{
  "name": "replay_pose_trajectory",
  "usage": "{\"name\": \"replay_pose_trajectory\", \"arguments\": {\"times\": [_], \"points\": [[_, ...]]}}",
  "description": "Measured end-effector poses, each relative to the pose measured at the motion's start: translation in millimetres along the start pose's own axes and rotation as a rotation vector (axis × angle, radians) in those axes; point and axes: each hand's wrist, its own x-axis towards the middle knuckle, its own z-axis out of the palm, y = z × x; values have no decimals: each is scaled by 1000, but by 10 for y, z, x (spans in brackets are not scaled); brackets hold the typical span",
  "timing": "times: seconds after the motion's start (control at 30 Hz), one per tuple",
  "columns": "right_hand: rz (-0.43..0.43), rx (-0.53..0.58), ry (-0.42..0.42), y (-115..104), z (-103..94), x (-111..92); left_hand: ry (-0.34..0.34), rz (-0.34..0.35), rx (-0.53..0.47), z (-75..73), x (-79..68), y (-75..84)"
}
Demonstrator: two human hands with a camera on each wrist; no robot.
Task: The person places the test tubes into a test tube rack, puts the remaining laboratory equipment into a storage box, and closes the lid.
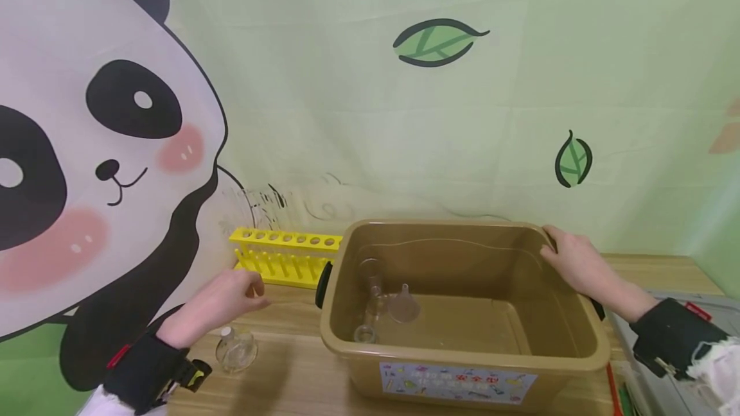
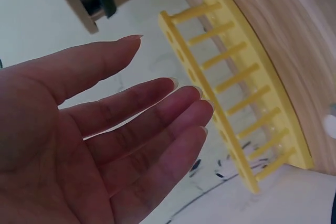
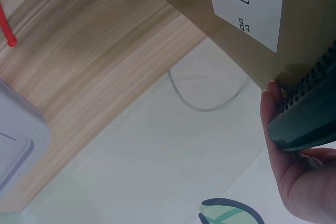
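A brown plastic tub (image 1: pixel 462 359) with black side handles stands in the middle of the table. At its far right corner, my right hand (image 1: pixel 584 262) grips the rim, thumb over the inner side. The right wrist view shows that hand's fingers around the edge beside the dark handle (image 3: pixel 310 111). My left hand (image 1: pixel 222 303) hovers left of the tub, holding nothing, its fingers loosely bent. Behind it stands a yellow test tube rack (image 1: pixel 283 268), its holes unfilled. Below the left hand sits a clear round flask (image 1: pixel 237 353) with a white stopper.
Inside the tub lie several clear pieces along the left, including a flat round one with a tab (image 1: pixel 403 307). A grey lid or case (image 1: pixel 682 339) lies at the right, with a red stick (image 1: pixel 614 390) between. A panda-printed cloth hangs behind the table.
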Motion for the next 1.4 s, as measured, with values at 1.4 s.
{"name": "replay_pose_trajectory", "arguments": {"times": [1.4], "points": [[8, -4, -1, -19, 2, -8, -111, -343, 58, 479, -151, -601]]}}
